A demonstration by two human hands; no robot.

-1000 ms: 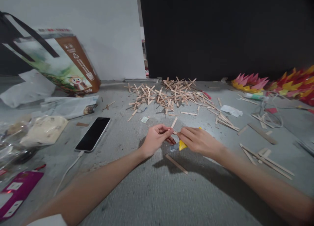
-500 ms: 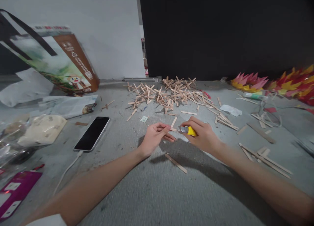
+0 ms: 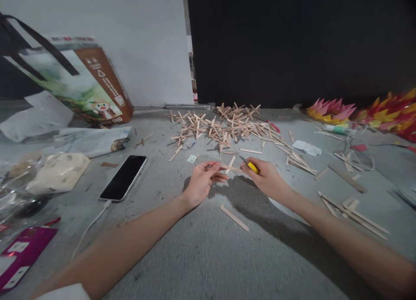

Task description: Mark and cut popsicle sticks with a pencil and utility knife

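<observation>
Between my hands is a small cross of wooden sticks [image 3: 231, 165]. My left hand [image 3: 202, 181] pinches the cross's left end between thumb and forefinger, its other fingers stretched out beneath. A yellow cutter [image 3: 252, 166] is held in my right hand [image 3: 268, 178], its dark tip pointing up and left. The right fingertips are at the right end of the cross; whether they grip it is hard to tell. One loose stick [image 3: 234, 218] lies on the grey table [image 3: 182, 261] below the hands. Behind them is a heap of crossed sticks [image 3: 212, 128].
A black phone [image 3: 123, 177] with a white cable lies left of my left hand. Farther left are a printed bag [image 3: 97, 85], plastic packets [image 3: 58, 172] and a magenta object [image 3: 27, 252]. More sticks [image 3: 352, 213] and paper flame shapes [image 3: 390, 113] are at the right.
The cutter has turned in my right hand, so its tip now points up and left, off the sticks. The crossed sticks show more plainly between my hands. The view has shifted slightly.
</observation>
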